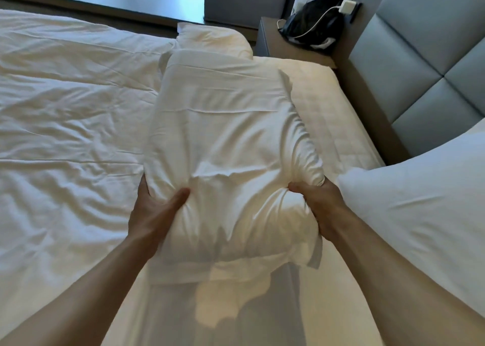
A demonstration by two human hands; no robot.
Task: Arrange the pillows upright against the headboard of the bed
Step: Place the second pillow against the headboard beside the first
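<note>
I hold a white pillow (225, 141) in both hands above the bed, its long side running away from me. My left hand (154, 209) grips its near left edge, thumb pressed into the fabric. My right hand (317, 201) pinches its near right corner. A second white pillow (420, 214) leans at the right against the grey padded headboard (420, 70). A third pillow (212, 40) lies flat at the far end of the bed.
A rumpled white duvet (65, 122) covers the left of the bed, and bare mattress (328, 104) shows beside the headboard. A bedside table (273, 41) beyond carries a black bag (312, 25), a white charger with cable and a bottle.
</note>
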